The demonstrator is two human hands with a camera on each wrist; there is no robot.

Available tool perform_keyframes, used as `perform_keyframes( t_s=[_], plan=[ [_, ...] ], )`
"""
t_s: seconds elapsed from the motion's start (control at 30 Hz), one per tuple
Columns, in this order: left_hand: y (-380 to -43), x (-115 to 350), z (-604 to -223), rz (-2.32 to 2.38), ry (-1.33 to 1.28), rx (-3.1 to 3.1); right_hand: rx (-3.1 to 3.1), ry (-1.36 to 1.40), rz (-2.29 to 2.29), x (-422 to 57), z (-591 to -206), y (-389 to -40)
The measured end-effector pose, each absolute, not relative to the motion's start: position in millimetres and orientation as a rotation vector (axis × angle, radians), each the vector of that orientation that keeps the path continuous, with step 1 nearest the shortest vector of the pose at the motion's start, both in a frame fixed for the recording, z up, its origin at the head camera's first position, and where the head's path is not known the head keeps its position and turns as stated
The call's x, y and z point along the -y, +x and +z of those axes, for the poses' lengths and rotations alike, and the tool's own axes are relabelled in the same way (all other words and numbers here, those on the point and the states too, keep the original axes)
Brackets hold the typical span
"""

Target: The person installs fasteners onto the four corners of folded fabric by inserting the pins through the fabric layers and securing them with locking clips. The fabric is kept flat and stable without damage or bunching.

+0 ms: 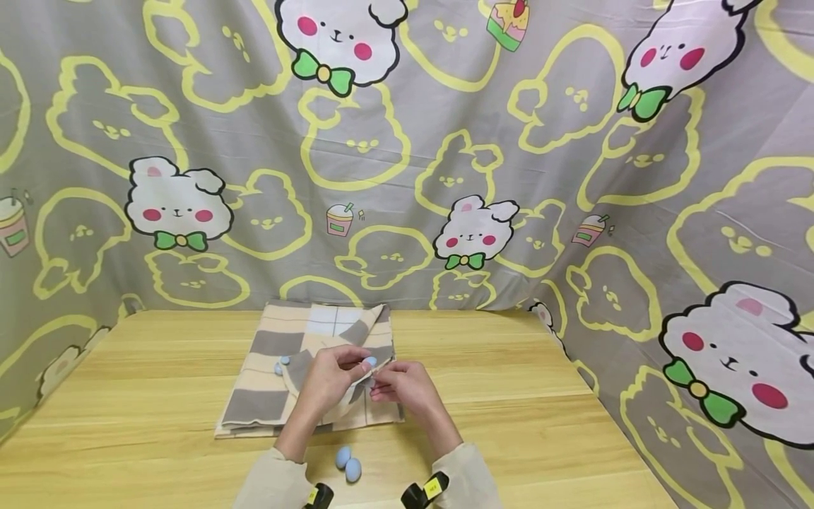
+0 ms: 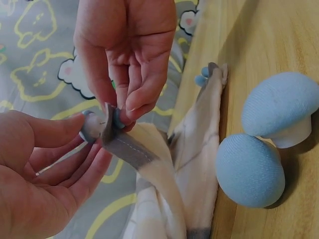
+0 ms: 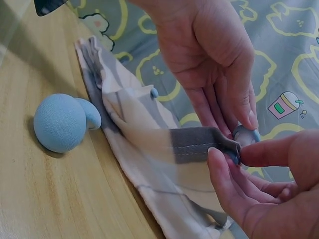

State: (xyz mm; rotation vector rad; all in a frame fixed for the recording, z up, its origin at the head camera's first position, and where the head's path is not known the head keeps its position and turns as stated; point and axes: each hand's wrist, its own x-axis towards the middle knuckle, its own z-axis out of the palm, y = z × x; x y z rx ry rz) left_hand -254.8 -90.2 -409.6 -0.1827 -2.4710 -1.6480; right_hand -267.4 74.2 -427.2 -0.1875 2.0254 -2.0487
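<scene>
A folded plaid blanket [image 1: 251,406] in grey, cream and white lies on the table, one grey corner [image 2: 127,149] lifted between the hands. My left hand [image 1: 331,371] pinches a mushroom-shaped clip [image 2: 90,127], blue cap and white stem, against one side of that corner. From the other side, my right hand [image 1: 410,385] pinches the cloth edge together with a small blue piece [image 2: 118,118], mostly covered by its fingers. More blue clip pieces [image 1: 280,365] sit at another blanket corner on the left.
Two blue mushroom-shaped clips [image 1: 352,470] lie side by side on the wooden table [image 1: 509,424], between the forearms. A grey curtain [image 1: 381,205] with cartoon rabbits hangs behind the table and along its sides.
</scene>
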Motion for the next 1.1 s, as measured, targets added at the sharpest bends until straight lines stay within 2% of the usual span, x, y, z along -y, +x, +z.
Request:
perform_keyframes(
  t_s=[0.63, 1.1],
  plan=[
    [-252.0, 88.0, -407.9, -1.701, -0.186, 2.463, -2.054, -0.186, -1.972, -76.0, -428.3, -268.6],
    [-251.5, 88.7, -412.7, -1.664, -0.096, 2.611, -2.071, -0.153, -2.016, -74.2, -428.2, -268.6]
  ],
)
